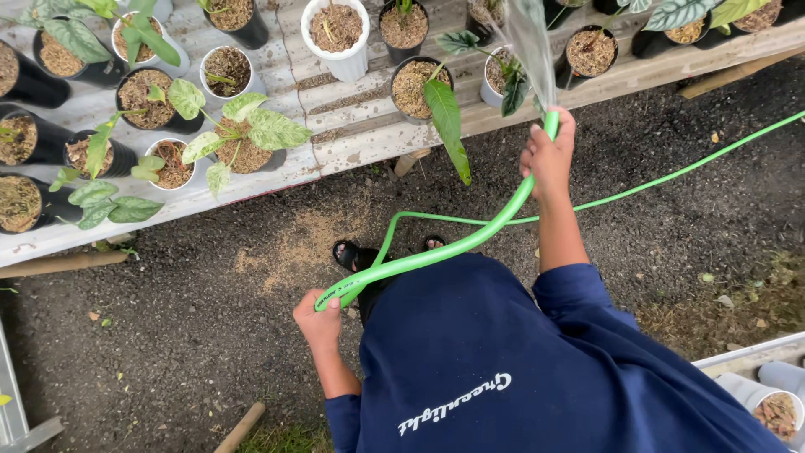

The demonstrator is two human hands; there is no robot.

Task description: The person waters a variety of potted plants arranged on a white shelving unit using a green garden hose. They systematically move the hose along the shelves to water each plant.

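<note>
Fingers round green hose, pots beyond.

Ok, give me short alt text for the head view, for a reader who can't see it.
Seen from above, a person's right hand holds the end of a green hose, spraying water over potted plants on a low bench. The left hand holds a bend of the hose lower down, over dark soil.

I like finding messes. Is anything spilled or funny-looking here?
Yes. A pale tan patch of loose mix lies scattered on the dark ground below the bench, beside the feet; it looks like potting mix from the pots. Otherwise the right hand and left hand just hold the green hose.
</note>
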